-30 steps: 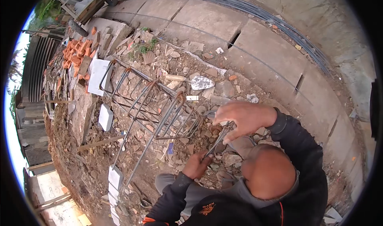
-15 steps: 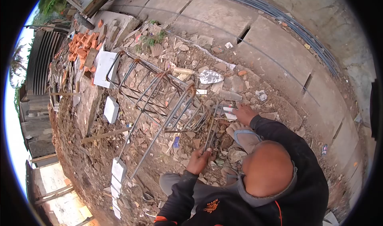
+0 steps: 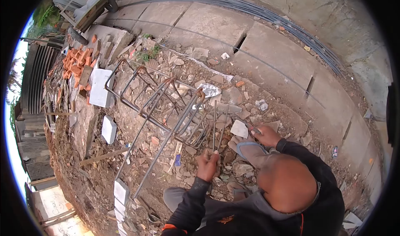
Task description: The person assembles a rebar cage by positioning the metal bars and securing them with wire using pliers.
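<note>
My left hand (image 3: 207, 165) is closed, thumb up, round the lower end of a thin steel rod (image 3: 215, 125). A second thin bar (image 3: 223, 130) slants up beside it. My right hand (image 3: 266, 136) is closed on a slim dark metal tool (image 3: 251, 128); its kind I cannot make out. Just left of that hand lies a white tile piece (image 3: 239, 129), close to my foot with a blue sandal strap (image 3: 246, 144). Left of my hands a rusty rebar cage (image 3: 160, 98) lies on the rubble, its long bars reaching toward the lower left.
White blocks (image 3: 101, 87) and a heap of orange bricks (image 3: 78, 63) lie at the left. A wooden cart (image 3: 89, 15) stands at the far upper left. Long steel bars (image 3: 266, 13) run along the concrete slabs (image 3: 208, 21). A wooden strip (image 3: 104, 156) rests on the broken ground.
My right hand has moved right and down, away from the rods, and the dark tool now shows in it. The rods by my left hand stand more upright in view. The view has shifted slightly.
</note>
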A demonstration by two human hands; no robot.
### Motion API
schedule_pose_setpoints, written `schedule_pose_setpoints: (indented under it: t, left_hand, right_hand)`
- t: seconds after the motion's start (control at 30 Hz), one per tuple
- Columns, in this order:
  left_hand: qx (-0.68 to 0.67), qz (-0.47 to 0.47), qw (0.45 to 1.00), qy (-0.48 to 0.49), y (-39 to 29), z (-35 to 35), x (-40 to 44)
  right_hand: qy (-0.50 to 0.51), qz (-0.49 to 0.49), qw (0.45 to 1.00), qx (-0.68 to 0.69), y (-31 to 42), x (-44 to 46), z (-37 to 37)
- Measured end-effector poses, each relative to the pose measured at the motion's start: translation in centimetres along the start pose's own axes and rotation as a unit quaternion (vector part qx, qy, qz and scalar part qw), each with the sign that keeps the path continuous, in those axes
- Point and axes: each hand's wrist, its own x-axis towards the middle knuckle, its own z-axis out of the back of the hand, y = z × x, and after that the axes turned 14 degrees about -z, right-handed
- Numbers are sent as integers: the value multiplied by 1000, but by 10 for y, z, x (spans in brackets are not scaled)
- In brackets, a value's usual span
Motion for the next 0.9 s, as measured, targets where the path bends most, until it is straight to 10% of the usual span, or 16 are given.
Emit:
schedule_pose_setpoints:
  t: [0.17,0.27,0.4,0.57,0.9]
  left_hand:
    - [211,-195,957,-35,21,20,23]
    - [336,-270,902,-39,25,21,14]
    - [280,-109,952,52,9,13,-9]
    - [262,-154,952,30,8,4,-36]
    - [94,-69,993,-26,9,16,-58]
  right_hand:
    - [-42,-84,920,381,101,34,82]
    - [12,82,920,383,201,75,166]
    - [24,185,924,335,190,135,176]
    - [16,20,936,350,112,199,134]
    - [211,10,868,450,138,76,-20]
